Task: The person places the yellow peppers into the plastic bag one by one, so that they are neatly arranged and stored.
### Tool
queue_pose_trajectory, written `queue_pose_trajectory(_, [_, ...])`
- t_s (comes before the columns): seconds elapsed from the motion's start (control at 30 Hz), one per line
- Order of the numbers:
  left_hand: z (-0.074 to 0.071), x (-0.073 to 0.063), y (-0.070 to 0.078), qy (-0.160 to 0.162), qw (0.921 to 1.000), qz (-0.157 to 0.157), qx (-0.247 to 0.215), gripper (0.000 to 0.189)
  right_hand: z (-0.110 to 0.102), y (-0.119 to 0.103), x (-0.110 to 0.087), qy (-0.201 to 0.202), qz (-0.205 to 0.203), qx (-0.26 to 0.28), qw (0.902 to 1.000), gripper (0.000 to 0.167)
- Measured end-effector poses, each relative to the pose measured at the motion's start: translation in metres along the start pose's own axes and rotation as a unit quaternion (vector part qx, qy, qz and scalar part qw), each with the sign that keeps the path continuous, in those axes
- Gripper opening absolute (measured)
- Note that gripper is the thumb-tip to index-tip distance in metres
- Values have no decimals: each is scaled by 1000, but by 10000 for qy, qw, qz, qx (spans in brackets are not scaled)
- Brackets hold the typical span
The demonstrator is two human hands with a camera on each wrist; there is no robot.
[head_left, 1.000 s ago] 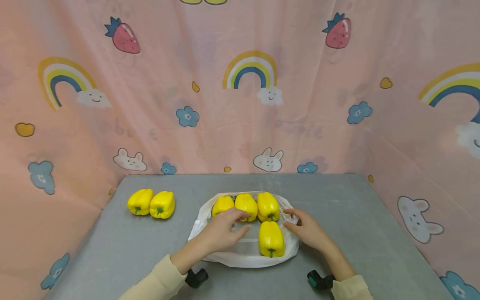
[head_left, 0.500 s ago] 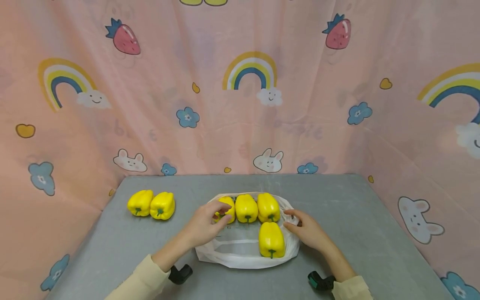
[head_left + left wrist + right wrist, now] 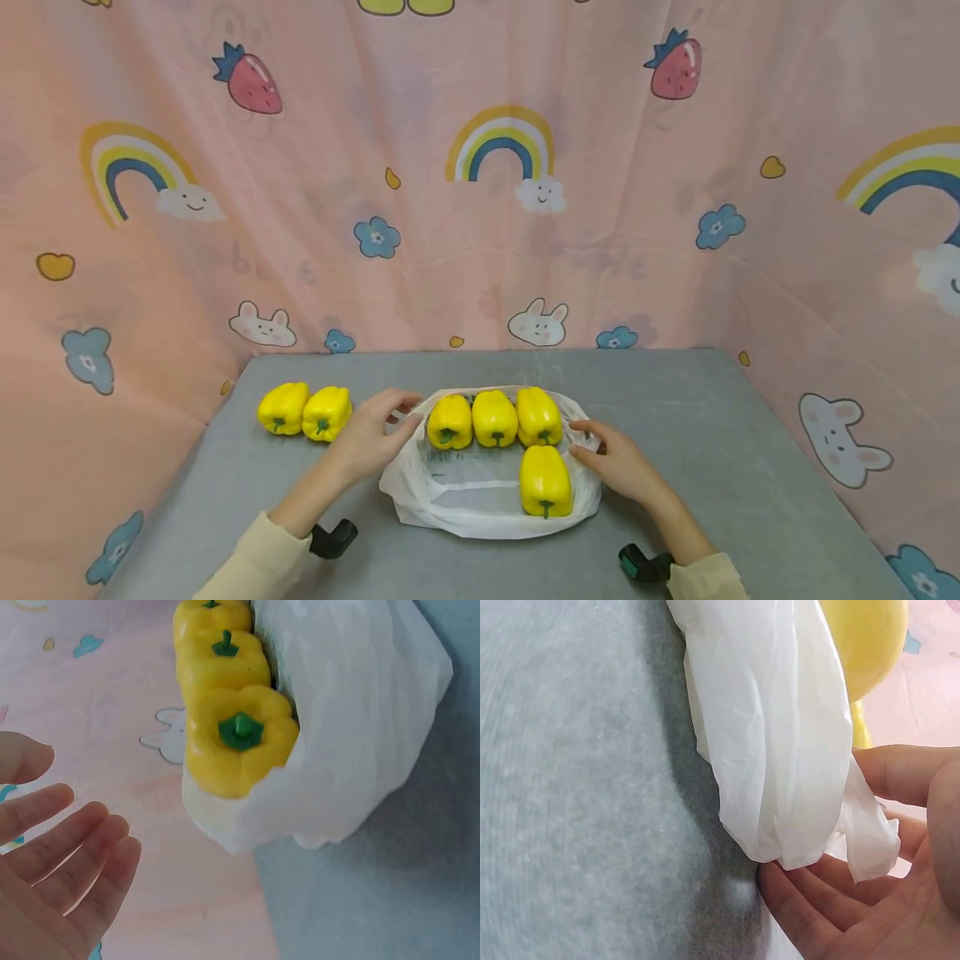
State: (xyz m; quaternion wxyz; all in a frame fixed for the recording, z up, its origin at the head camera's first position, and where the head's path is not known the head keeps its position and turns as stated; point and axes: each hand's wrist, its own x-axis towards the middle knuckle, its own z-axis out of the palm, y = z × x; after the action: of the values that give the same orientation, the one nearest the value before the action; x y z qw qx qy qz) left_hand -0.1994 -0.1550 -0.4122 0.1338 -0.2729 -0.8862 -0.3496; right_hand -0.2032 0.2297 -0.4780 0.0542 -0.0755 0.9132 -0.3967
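A white plastic bag (image 3: 420,508) lies spread with its mouth up, and several yellow bell peppers (image 3: 546,481) sit inside: a row at the back, one at the front right. At the bag's right side my right hand (image 3: 618,462) holds the rim; in the right wrist view the thumb (image 3: 900,774) is on the inner side and other fingers are outside the plastic (image 3: 772,750). My left hand (image 3: 369,437) hovers off the bag's left edge with nothing in it. Its fingers are spread and relaxed in the left wrist view. Just beyond it lies a yellow bell pepper (image 3: 327,413).
Another yellow bell pepper (image 3: 283,408) touches that one at the table's back left. The grey tabletop (image 3: 675,400) ends at a pink printed curtain (image 3: 480,267) behind and on both sides. Black wrist cameras (image 3: 333,539) project below both wrists.
My left hand has moved left, from over the peppers in the bag to outside the bag's left edge. The right hand stays at the right rim, and the peppers remain in place.
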Motion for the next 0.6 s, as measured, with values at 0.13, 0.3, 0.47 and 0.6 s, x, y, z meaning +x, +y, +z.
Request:
queue_pose_trajectory(0.13, [-10,-4,-7,170,9994,-201,211,27,0,1,1,6,40,1,10000,47])
queue_pose_trajectory(0.3, [-21,-6,-18,396,9980,-367,320,26,0,1,2,-28,39,24,10000,47])
queue_pose_trajectory(0.47, [-29,-9,-32,598,9955,-546,494,26,0,0,3,-37,72,49,10000,47])
queue_pose_trajectory(0.6, [-34,-13,-43,710,9932,-682,617,26,0,1,3,-30,54,31,10000,47])
